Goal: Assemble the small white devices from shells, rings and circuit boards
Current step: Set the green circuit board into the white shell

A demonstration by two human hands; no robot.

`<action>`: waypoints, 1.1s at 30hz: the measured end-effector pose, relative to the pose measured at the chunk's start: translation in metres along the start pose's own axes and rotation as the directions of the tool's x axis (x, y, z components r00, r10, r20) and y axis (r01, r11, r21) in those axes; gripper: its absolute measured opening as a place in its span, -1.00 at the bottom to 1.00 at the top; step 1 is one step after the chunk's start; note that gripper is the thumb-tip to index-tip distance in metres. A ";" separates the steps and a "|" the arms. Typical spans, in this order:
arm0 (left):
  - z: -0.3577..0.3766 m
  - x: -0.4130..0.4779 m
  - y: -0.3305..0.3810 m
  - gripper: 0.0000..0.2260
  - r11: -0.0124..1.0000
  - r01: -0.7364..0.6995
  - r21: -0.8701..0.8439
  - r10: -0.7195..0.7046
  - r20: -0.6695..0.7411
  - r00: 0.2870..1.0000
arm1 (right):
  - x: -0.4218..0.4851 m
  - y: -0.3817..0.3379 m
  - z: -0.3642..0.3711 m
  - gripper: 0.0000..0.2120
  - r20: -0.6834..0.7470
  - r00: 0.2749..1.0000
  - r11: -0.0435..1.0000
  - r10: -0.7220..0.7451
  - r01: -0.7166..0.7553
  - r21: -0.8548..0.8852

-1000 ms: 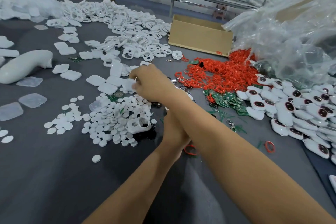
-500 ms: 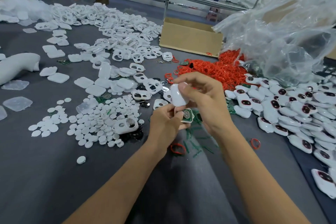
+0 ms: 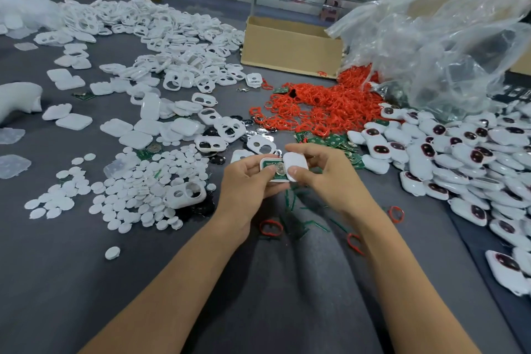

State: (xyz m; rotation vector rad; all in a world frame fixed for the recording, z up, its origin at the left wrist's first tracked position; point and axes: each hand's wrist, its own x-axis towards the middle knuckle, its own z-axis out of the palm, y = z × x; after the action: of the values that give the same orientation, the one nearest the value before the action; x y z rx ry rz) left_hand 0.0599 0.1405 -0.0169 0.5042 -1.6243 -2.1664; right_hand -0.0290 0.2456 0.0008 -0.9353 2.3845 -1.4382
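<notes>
Checker: Moved since a second ago?
Keeper: Right hand, one. Back from the flat covers at the left, now at the middle, facing the left hand. Half a second ago its cover stood above the shell; now it sits level with it.
Checker: Head view, item by item. Left hand?
Keeper: Fingers curled round one white shell, open side up, with a green circuit board seated inside. Held near the person, over the grey table.
Checker: Right hand?
Keeper: Thumb and forefinger pinch one white cover, tilted, overlapping the right end of the shell. Whether it is pressed home, cannot tell.
Checker: Stock around?
Keeper: Red rings, one heap, beyond the hands. Spare boards, small heap, between the rings and the right hand. Finished devices, large heap, right side, many with dark windows up. Holed shells, wide spread, far left. Flat covers, scattered, left of the middle. White discs, many, left of the left hand. Loose ring, one, on the table beside the left wrist. Cardboard box, one, behind the rings. Clear plastic bag, one, crumpled, far right, above the finished devices
</notes>
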 end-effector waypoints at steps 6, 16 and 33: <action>-0.005 0.001 -0.002 -0.61 1.000 0.001 0.001 -0.001 -0.025 1.000 | -0.002 0.006 0.001 -0.67 -0.005 1.000 0.989 0.023 -0.023 -0.143; -0.004 0.000 0.000 -0.62 0.999 0.039 0.014 -0.038 -0.035 0.999 | -0.007 0.000 0.002 -0.56 -0.019 0.999 0.998 -0.035 0.033 -0.058; -0.009 0.011 0.000 -0.80 0.964 0.223 -0.143 -0.233 -0.057 0.971 | -0.009 -0.008 0.007 -0.60 -0.001 0.982 0.959 -0.188 0.183 -0.218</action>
State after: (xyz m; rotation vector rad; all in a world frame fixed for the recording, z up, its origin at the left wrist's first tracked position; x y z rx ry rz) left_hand 0.0555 0.1275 -0.0198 0.7525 -1.4285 -2.3730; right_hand -0.0158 0.2437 0.0028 -1.2320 2.5681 -1.2684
